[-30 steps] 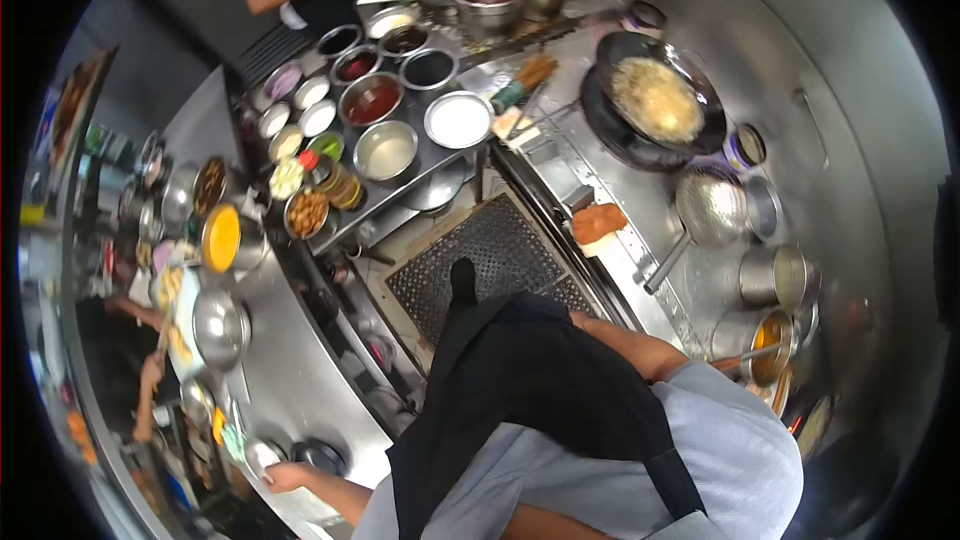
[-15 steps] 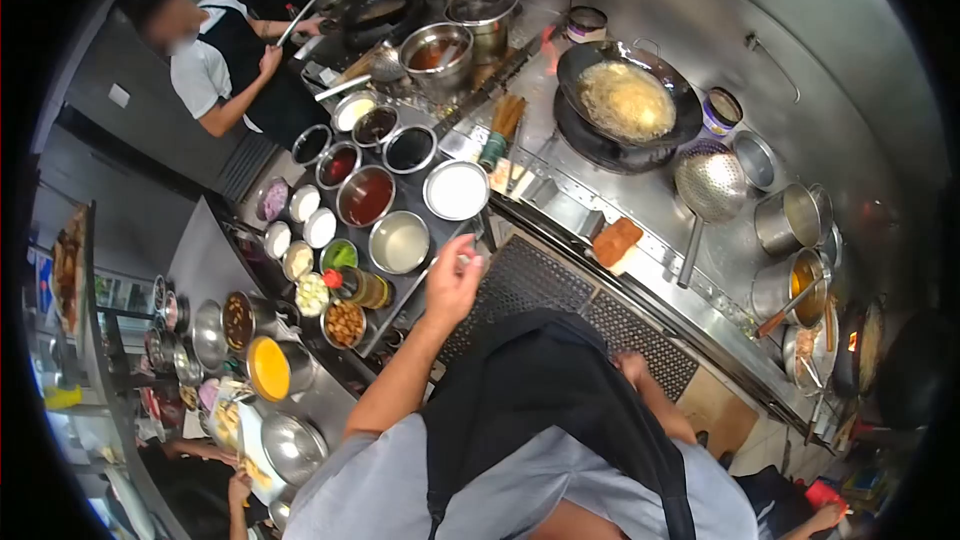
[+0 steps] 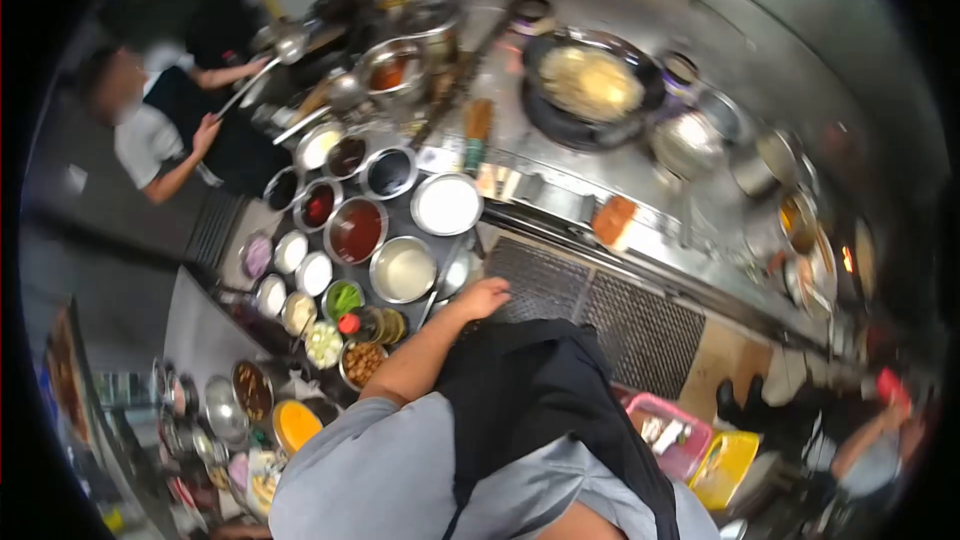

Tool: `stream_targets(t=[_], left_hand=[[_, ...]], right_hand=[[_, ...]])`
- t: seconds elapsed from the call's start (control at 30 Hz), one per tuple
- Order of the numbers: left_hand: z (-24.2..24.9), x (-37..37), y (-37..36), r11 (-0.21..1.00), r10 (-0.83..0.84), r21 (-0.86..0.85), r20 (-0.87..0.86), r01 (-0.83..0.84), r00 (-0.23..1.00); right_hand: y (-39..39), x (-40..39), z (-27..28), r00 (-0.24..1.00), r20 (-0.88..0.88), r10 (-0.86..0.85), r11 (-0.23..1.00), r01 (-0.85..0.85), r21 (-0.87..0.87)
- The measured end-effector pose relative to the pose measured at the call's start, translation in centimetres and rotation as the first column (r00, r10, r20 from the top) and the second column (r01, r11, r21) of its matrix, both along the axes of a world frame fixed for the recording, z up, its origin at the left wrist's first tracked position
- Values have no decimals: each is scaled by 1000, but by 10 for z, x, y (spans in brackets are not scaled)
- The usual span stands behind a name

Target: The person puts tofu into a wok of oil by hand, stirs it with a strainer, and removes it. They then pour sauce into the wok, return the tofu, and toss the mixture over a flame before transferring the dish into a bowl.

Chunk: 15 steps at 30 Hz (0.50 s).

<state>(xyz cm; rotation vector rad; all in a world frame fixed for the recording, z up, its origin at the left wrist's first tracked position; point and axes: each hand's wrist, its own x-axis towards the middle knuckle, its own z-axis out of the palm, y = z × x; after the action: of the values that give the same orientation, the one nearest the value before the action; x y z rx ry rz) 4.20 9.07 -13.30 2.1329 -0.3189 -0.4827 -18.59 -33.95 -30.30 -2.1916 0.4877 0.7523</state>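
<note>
My left hand is above the floor mat, just right of the bowl counter, with loosely bent fingers slightly apart and nothing visible in them. Nearest to it are a ladle or shallow metal scoop and a metal container of cloudy pale liquid. Behind these stands a container of white powder or liquid. A bottle with a red cap and a bowl of brown chunks lie by my left forearm. My right hand is out of sight, hidden below my apron or body.
On the stove, a wok holds bubbling, pale yellow contents. A perforated strainer and a reddish-brown block sit along the steel counter. One co-worker holds a long ladle at far left; another person is at lower right, beyond a pink basket.
The view has turned and shifted. My left hand has lowered and its fingers point more to the right. My right hand has left the view; pink and yellow baskets now show at lower right.
</note>
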Motion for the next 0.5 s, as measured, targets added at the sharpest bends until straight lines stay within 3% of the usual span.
stream_targets(t=[0.03, 0.07, 0.1, 0.13, 0.17, 0.2, 0.23, 0.3, 0.37, 0.43, 0.5], left_hand=[[-38, -3, 9, 995, -17, 99, -43, 21, 999], [-63, -7, 20, 999, 2, 50, -223, 9, 975], [-72, -11, 33, 981, 14, 172, -511, 87, 859], [-110, -27, 53, 987, -13, 130, -521, 95, 853], [-123, -38, 68, 944, -126, 197, -527, 265, 840], [-151, -50, 88, 824, -341, 264, -477, 502, 810], [-174, -61, 102, 647, -535, 337, -439, 684, 722], [-165, -83, 113, 581, -565, 432, -395, 689, 724], [-218, -95, 132, 577, -600, 482, -298, 659, 743], [-225, -99, 135, 581, -624, 527, -200, 620, 755], [-185, -96, 123, 841, -276, 353, -373, 410, 886]], right_hand=[[0, -12, -2, 999, 10, -49, 999, 49, 4], [-3, -28, -22, 996, 31, -80, 997, 80, 0], [10, -33, -14, 993, 22, -119, 993, 119, 10], [21, -30, -6, 988, 16, -156, 988, 156, 17], [38, -12, 40, 971, -105, -216, 976, 218, 10], [44, -2, 69, 938, -223, -265, 963, 271, -2], [45, -2, 70, 934, -220, -283, 958, 288, -8], [49, 1, 70, 983, -115, -143, 989, 146, 14], [45, -10, 38, 991, -55, -119, 992, 116, -50], [46, -14, 39, 997, 1, -81, 990, 81, -116], [48, -14, 65, 989, -71, -126, 989, 120, -86]])
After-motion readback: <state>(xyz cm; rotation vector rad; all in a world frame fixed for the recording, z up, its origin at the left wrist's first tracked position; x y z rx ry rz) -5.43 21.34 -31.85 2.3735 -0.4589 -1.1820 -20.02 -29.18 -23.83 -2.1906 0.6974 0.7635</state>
